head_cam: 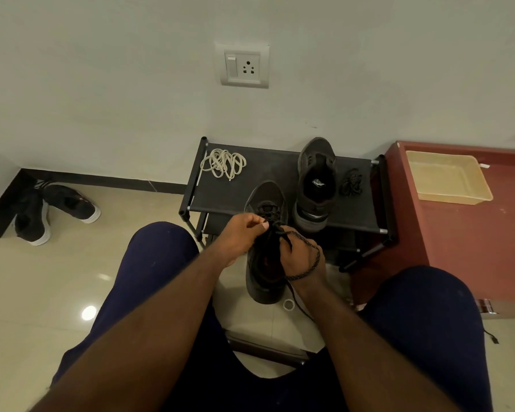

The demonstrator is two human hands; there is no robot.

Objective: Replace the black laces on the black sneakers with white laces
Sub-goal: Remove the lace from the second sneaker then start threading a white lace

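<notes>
Against the rack (229, 194) front edge, the near sneaker (265, 281) rests toe-first. Grip of left hand (244, 233) pinches the black lace (318, 257) at the eyelets. Grip of right hand (302, 257) is closed round the same lace, which loops over it. Rack top: second sneaker (315, 185) at right, white laces (223, 163) back left, spare black lace (351, 182) far right.

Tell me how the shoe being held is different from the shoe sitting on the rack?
The held shoe has a black lace in it; the shoe on the rack shows none. The held shoe hangs over the rack's front edge; the rack shoe sits fully on it. Both are dark, toes toward the wall.
</notes>
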